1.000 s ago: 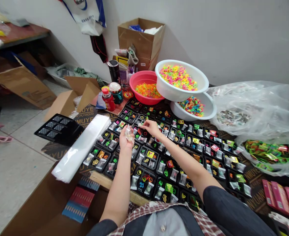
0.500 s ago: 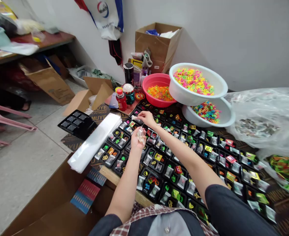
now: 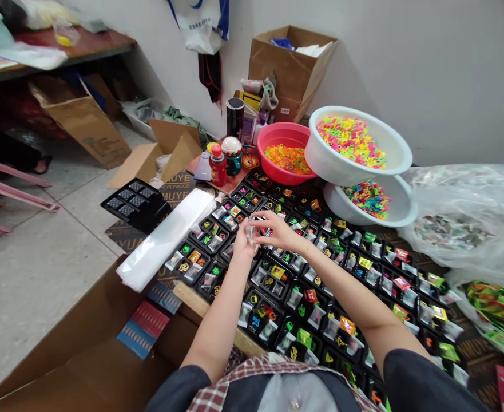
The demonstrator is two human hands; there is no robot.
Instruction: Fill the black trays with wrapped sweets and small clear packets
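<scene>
My left hand is cupped around small clear plastic packets above the trays. The fingers of my right hand are bent over the same packets, thumb and fingertips at the left palm. How many packets there are I cannot tell. Beneath both hands, rows of black compartment trays cover the table, filled with small packets, coloured plastic shapes and shiny wrapped pieces. A pale packet lies by the far end of a stack of clear plastic bags, left of the hands.
A red basin and two stacked white basins of colourful plastic pieces stand at the back. Large plastic bags lie right. Empty black trays sit left, and an open carton stands below the table's left edge.
My right hand has come back from the far-left trays to my left hand. The pale packet it held there now lies by the bag stack. The view has shifted slightly.
</scene>
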